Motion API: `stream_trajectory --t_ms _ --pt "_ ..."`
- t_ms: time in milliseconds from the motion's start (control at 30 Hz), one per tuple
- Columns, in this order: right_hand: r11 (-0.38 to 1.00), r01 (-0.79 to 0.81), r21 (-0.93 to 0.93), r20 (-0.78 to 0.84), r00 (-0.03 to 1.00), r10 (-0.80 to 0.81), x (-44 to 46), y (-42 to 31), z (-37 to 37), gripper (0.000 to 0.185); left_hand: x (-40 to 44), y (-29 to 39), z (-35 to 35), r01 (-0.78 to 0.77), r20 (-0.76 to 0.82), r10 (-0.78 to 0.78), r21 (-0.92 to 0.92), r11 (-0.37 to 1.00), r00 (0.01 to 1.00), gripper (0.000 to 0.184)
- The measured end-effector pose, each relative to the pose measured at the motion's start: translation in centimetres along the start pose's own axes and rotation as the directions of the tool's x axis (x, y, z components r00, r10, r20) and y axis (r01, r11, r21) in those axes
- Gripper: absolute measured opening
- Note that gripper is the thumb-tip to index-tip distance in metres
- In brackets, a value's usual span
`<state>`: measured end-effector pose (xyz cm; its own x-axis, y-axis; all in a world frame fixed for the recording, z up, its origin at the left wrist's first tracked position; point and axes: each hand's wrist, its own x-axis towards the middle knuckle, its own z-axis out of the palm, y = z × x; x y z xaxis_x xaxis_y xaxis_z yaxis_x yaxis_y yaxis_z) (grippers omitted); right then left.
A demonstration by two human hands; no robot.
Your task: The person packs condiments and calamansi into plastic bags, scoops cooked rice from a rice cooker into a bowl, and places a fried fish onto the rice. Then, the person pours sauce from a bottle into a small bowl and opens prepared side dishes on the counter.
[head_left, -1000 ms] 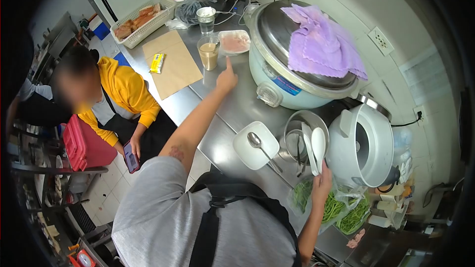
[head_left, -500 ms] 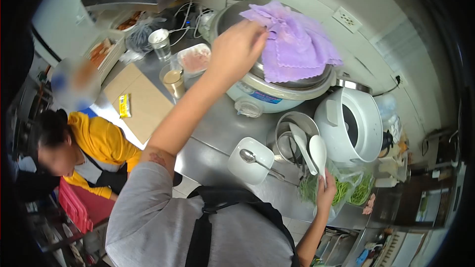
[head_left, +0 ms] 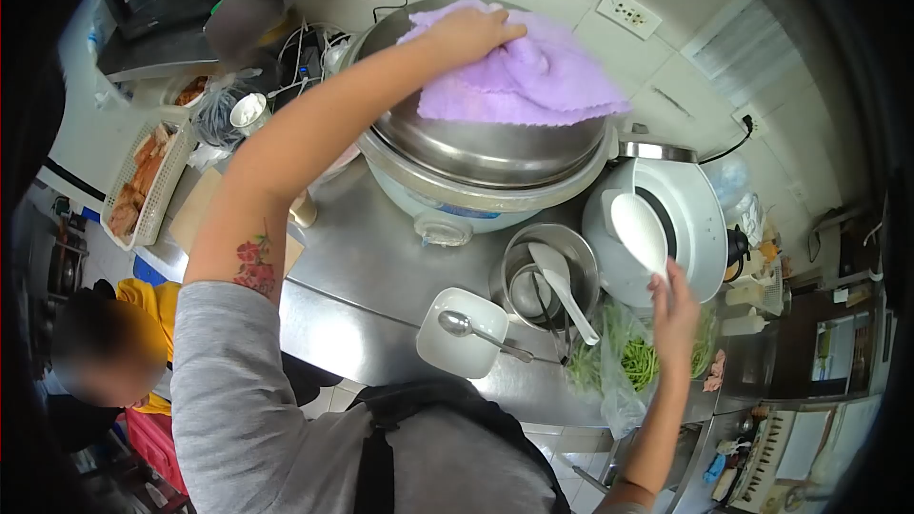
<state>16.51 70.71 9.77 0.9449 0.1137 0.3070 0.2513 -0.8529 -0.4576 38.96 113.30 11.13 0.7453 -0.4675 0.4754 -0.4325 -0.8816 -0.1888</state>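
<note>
My left hand (head_left: pixel 476 36) is closed on a purple cloth (head_left: pixel 533 76) draped over the domed steel lid (head_left: pixel 514 148) of a large rice cooker (head_left: pixel 457 205). Any lid knob is hidden beneath the cloth. My right hand (head_left: pixel 674 314) grips the handle of a white serving spoon (head_left: pixel 640 233), its bowl raised in front of a white round appliance (head_left: pixel 705 266). Near that hand stands a steel pot (head_left: pixel 592 262) holding a white rice paddle (head_left: pixel 564 293) and a smaller metal cup (head_left: pixel 526 293). Beside the pot, a metal spoon (head_left: pixel 459 324) lies across a white bowl (head_left: pixel 443 357).
Green vegetables (head_left: pixel 640 362) in plastic bags lie by the counter's front edge. To the left are a basket of meat (head_left: pixel 143 181), a cup (head_left: pixel 249 112) and cables. A person in a yellow top (head_left: pixel 152 309) is at the lower left. Wall outlets (head_left: pixel 628 12) sit behind the cooker.
My right hand has lifted the serving spoon from beside the steel pot, up and to the right. My left hand stays on the cloth as the view shifts; more of the lid shows.
</note>
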Motion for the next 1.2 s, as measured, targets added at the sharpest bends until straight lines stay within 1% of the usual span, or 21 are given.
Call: stream_trajectory --t_ms 33,67,133,167,233,267,333,400,467,567,667,767,867,967,1067,1200 --pt "0.998 0.022 -0.062 -0.002 1.0 -0.022 1.1 0.3 -0.3 0.027 0.3 -0.6 -0.1 -0.03 -0.049 0.03 0.008 1.0 0.998 0.032" --pt "0.989 0.092 -0.115 0.003 0.996 -0.092 2.2 0.5 -0.6 0.028 0.6 -1.3 -0.3 -0.057 -0.098 0.059 0.018 0.998 0.993 0.032" --pt "0.947 0.239 -0.213 0.013 0.97 -0.242 4.9 0.3 -0.9 0.029 1.9 -2.4 -1.6 -0.004 -0.027 0.003 -0.026 1.0 1.0 0.031" --pt "0.928 0.266 -0.26 0.033 0.963 -0.267 6.1 -0.2 -0.8 0.029 2.6 -2.9 -2.4 0.021 0.004 -0.02 -0.044 0.999 1.0 0.031" --pt "0.88 0.321 -0.35 0.078 0.946 -0.314 8.5 -1.1 -0.1 0.029 3.6 -3.8 -3.7 0.019 0.039 -0.017 -0.034 0.999 0.999 0.034" --pt "0.846 0.372 -0.383 0.071 0.925 -0.374 9.8 -1.5 0.7 0.03 3.7 -4.2 -4.2 0.019 0.057 -0.017 -0.027 0.999 0.998 0.036" --pt "0.766 0.459 -0.45 0.058 0.871 -0.488 12.5 -2.5 2.8 0.033 4.1 -5.1 -4.1 0.007 0.046 -0.006 -0.029 1.0 0.999 0.034" --pt "0.718 0.448 -0.533 0.083 0.872 -0.482 15.6 -3.2 5.0 0.031 4.3 -5.3 -4.3 -0.012 0.016 0.013 -0.016 1.0 1.0 0.033" --pt "0.655 0.472 -0.59 0.117 0.853 -0.509 18.6 -4.0 6.8 0.033 3.8 -5.2 -4.8 -0.034 -0.03 0.035 0.015 0.999 0.999 0.033" --pt "0.569 0.483 -0.665 0.277 0.868 -0.412 21.2 -5.5 9.4 0.029 4.1 -5.9 -4.6 -0.053 -0.036 0.053 0.009 0.999 0.998 0.033" --pt "0.488 0.544 -0.683 0.395 0.837 -0.379 22.5 -5.9 10.9 0.022 4.0 -6.4 -4.4 -0.043 -0.043 0.043 -0.007 0.999 0.998 0.032" --pt "0.5 0.618 -0.606 0.436 0.784 -0.441 21.6 -6.4 10.5 0.019 3.6 -6.0 -4.5 -0.049 -0.111 0.044 -0.045 0.998 0.993 0.03" --pt "0.571 0.6 -0.56 0.466 0.798 -0.381 20.2 -8.7 9.6 0.014 3.3 -5.7 -4.9 -0.037 -0.081 0.036 -0.002 0.999 0.996 0.03" --pt "0.578 0.638 -0.509 0.461 0.769 -0.442 19.1 -8.9 10.1 0.015 3.2 -5.7 -4.9 -0.056 -0.105 0.054 -0.016 0.998 0.993 0.031" --pt "0.495 0.707 -0.506 0.522 0.707 -0.477 18.9 -8.4 11.4 0.022 2.8 -5.4 -5.0 -0.059 -0.144 0.058 0.002 0.998 0.988 0.029" --pt "0.527 0.706 -0.473 0.568 0.702 -0.43 17.9 -10.2 10.2 0.02 2.7 -4.6 -5.6 -0.012 -0.08 0.014 0.025 1.0 0.997 0.027"
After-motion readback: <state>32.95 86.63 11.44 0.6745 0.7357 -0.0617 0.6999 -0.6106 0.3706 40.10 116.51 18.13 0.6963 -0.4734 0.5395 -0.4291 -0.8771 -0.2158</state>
